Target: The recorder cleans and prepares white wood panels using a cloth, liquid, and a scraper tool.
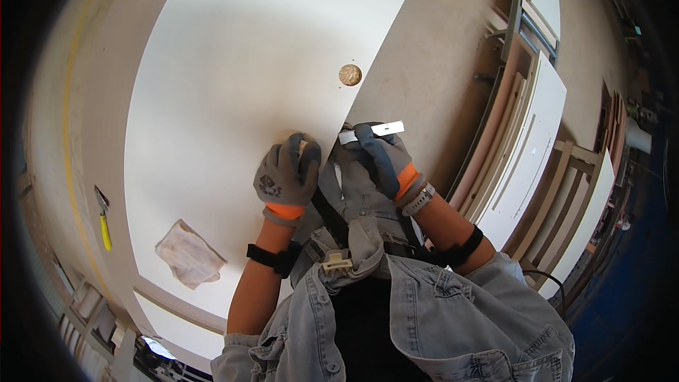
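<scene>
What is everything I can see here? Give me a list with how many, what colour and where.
white board: one, white, large, lying flat under both hands
round hole: one, tan inside, near the board's right edge
flat metal strip: one, silver-white, at the board's edge, in the right hand
crumpled cloth: one, off-white, on the board, lower left
yellow-handled tool: one, yellow and grey, left of the board
stacked boards and frames: several, white and wood-coloured, leaning at right
denim jacket: one, pale blue, bottom centre
left hand: one, grey glove with orange cuff, pressed on the board
right hand: one, grey glove with orange cuff, grip on the strip
</scene>
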Demonstrator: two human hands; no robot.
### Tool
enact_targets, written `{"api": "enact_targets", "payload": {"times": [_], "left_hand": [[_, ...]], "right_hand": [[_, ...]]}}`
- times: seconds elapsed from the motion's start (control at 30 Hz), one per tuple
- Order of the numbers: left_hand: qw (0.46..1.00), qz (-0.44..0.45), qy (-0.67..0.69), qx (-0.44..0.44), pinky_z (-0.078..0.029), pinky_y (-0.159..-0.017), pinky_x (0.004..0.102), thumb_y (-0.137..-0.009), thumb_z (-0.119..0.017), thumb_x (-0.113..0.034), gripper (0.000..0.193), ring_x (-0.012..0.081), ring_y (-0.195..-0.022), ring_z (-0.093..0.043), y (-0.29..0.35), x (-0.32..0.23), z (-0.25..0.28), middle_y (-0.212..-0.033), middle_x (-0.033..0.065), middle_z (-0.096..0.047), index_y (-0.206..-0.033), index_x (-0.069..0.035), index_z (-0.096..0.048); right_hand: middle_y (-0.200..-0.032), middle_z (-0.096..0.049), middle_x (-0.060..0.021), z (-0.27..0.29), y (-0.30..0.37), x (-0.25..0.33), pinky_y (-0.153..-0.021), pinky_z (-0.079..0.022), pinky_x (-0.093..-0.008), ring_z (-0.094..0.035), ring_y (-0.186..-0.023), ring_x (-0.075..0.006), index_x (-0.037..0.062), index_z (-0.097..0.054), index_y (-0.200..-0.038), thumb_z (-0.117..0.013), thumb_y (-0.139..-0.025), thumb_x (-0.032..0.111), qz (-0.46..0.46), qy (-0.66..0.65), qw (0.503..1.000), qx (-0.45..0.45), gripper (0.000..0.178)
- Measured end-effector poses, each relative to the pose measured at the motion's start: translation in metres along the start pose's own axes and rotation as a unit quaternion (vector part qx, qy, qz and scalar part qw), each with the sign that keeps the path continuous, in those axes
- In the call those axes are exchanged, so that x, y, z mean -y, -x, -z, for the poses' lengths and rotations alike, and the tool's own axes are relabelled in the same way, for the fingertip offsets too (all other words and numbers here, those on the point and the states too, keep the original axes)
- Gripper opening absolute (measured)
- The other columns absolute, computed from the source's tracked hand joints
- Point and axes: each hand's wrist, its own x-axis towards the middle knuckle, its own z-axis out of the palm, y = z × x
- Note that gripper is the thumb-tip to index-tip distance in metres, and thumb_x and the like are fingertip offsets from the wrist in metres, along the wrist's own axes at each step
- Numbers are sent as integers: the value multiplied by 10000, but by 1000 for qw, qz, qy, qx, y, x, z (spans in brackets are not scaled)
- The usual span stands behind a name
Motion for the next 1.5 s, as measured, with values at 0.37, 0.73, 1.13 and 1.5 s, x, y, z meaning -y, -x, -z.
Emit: {"api": "enact_targets", "payload": {"times": [0.37,0.73,1.13,1.5], "left_hand": [[1000,-3,-9,-19,-485,-610,420,-784,-648,-224,297,342,-717,-595,4,3,-1,-852,125,-603,-1046,-103,-580],[1000,-4,-4,-28,-487,-584,403,-787,-657,-257,274,320,-679,-599,3,4,-2,-812,101,-605,-1007,-107,-596],[1000,8,-11,-10,-488,-589,401,-770,-652,-252,290,316,-685,-600,6,7,-1,-812,98,-601,-1017,-111,-595],[1000,17,3,-5,-485,-616,416,-754,-651,-221,310,335,-722,-597,7,9,-2,-843,114,-602,-1040,-120,-588]], "right_hand": [[-1010,-645,-105,-16,4,2,-714,-523,-257,-647,-814,-159,-5,-584,-1081,-570,-919,265,-45,137,978,-153,315],[-927,-662,-114,-24,9,4,-688,-538,-292,-659,-793,-195,-9,-585,-1038,-643,-866,179,44,44,997,-45,262],[-899,-665,-107,-20,6,-3,-649,-524,-273,-663,-769,-191,-7,-592,-1006,-639,-868,174,29,29,995,-94,233],[-883,-665,-122,-27,5,-1,-669,-557,-316,-662,-738,-215,-17,-601,-989,-664,-849,153,21,40,997,-69,230]]}}
